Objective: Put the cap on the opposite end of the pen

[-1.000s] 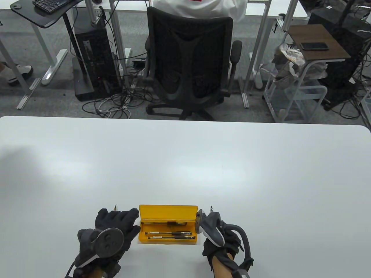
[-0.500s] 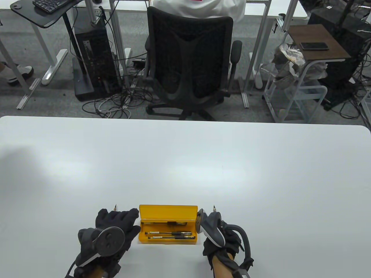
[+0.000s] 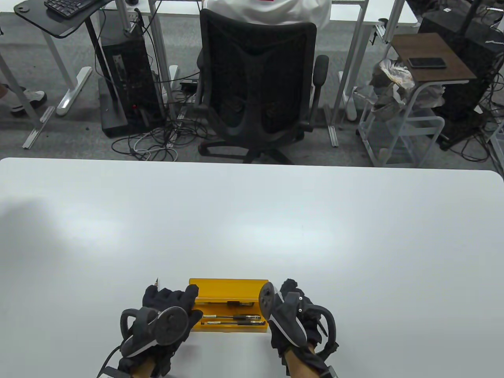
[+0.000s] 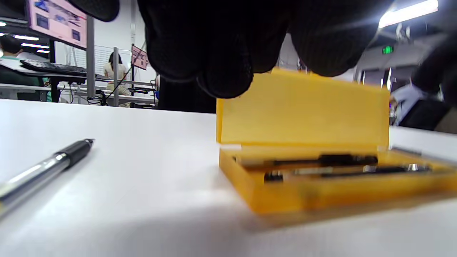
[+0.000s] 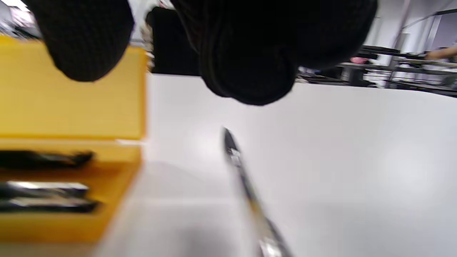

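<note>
An open yellow pen case point(image 3: 226, 286) lies on the white table point(image 3: 252, 220) near the front edge, with two black-and-silver pens point(image 3: 232, 319) in it. My left hand point(image 3: 173, 299) hovers at the case's left end, fingers spread, holding nothing. A loose pen lies under it; only its tip point(image 3: 157, 280) shows, and the left wrist view shows this pen point(image 4: 46, 167) lying on the table left of the case point(image 4: 303, 114). My right hand point(image 3: 293, 291) hovers at the case's right end, empty. In the right wrist view another loose pen point(image 5: 246, 192) lies below its fingers point(image 5: 250, 53), beside the case point(image 5: 71, 103).
Beyond the table's far edge stands a black office chair point(image 3: 258, 82). A side cart with a phone point(image 3: 427, 62) stands at the back right. Desks and a computer tower point(image 3: 126, 78) stand at the back left.
Both hands have moved inward toward the case. The right hand has turned and now covers the loose pen on the right. The left hand has shifted right over the case's left end.
</note>
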The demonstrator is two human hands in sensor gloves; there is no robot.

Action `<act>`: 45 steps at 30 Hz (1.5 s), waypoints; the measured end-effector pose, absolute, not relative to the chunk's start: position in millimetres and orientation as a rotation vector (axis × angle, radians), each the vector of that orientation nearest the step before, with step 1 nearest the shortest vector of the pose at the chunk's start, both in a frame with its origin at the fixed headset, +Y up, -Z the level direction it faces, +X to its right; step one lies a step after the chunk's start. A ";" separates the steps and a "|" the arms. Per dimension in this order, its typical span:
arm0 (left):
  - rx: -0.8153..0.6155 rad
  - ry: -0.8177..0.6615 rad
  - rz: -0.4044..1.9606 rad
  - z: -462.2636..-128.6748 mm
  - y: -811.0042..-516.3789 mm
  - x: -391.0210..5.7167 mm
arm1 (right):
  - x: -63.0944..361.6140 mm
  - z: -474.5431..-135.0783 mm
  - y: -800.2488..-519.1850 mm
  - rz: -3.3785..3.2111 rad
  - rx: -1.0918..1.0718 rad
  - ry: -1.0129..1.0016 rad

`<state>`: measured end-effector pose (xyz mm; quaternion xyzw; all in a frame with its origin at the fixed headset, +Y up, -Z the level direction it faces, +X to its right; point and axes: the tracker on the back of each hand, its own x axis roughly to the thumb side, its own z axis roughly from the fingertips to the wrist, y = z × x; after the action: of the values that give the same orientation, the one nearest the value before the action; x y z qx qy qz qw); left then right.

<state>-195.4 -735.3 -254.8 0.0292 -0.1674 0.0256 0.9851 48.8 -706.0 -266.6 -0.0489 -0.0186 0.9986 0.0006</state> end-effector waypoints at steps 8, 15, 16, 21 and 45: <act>-0.001 -0.333 -0.111 -259.7 -758.1 -179.3 | 18.1 -264.8 -720.5 3.075 0.327 0.038; -0.091 -0.312 -0.115 -263.5 -765.9 -184.9 | 1.0 -272.4 -742.1 3.152 0.438 0.222; -0.102 -0.311 -0.104 -264.2 -766.5 -185.7 | 0.6 -273.2 -742.1 3.156 0.431 0.230; -0.167 -0.284 -0.067 -267.8 -767.8 -187.9 | -0.5 -276.1 -748.8 3.185 0.409 0.363; -0.210 -0.243 -0.068 -268.0 -770.3 -187.9 | -2.5 -282.9 -762.3 3.182 0.355 0.511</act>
<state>-187.9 -770.3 -268.0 -0.1045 -0.1208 -0.0339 0.9866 -2.5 -762.3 -282.9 0.1093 0.1573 0.9802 -0.0500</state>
